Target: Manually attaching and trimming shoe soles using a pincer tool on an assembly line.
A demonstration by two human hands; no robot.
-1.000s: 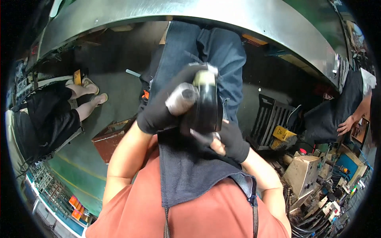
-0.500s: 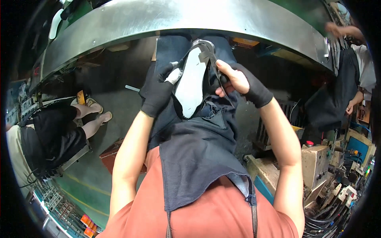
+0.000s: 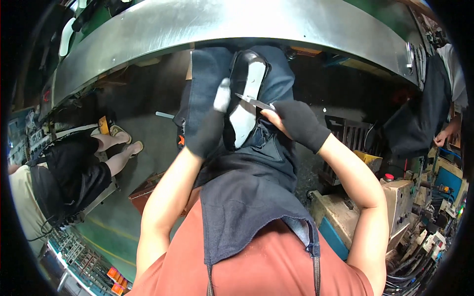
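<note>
A shoe (image 3: 242,118) lies sole-up on my lap, its black upper turned in around a white bottom. Its rounded dark end points toward the metal bench. My left hand (image 3: 213,118), in a black fingerless glove with white wrapping on a finger, grips the shoe along its left side; some fingers are hidden. My right hand (image 3: 294,121), also gloved in black, is closed on a pointed metal tool (image 3: 256,102), knife-like in shape. Its tip reaches across the shoe's middle to the left edge; whether it touches I cannot tell. My fist hides the tool's other end.
A curved metal bench edge (image 3: 207,27) runs across ahead of my knees. At the left sits a person in dark clothing (image 3: 74,170); another person's hand (image 3: 441,138) shows at the far right. A machine box with a red button (image 3: 389,177) stands near my right elbow.
The pincer-like jaws at the shoe's far end are no longer visible. My right hand has turned, bringing a pointed tip over the shoe's middle. My left hand has shifted slightly right along the side.
</note>
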